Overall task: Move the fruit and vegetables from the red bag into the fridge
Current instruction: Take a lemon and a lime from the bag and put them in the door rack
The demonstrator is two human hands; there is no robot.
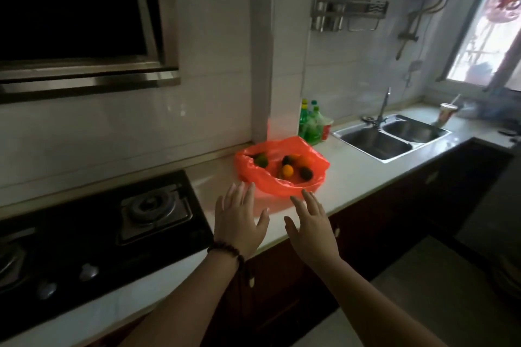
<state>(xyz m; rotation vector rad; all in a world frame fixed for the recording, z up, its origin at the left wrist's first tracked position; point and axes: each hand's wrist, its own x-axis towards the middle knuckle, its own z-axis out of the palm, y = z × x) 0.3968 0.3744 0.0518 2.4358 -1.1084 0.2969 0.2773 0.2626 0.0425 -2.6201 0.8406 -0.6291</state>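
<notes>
Both empty, the left hand (239,220) and right hand (313,224), fingers spread, reach toward the open red bag (282,186) of fruit just ahead; gripping its rim looks next.

The bag (282,169) is sitting on the surface (352,177), against the far wall corner, with the fruit (287,171) lying inside it. The stove (98,234) is sitting to its left, the sink (392,138) off to the right, and some bottles (310,124) are standing just behind it. Both hands, left hand (239,220) and right hand (310,222), are hovering on the near side of the bag, side by side.
</notes>
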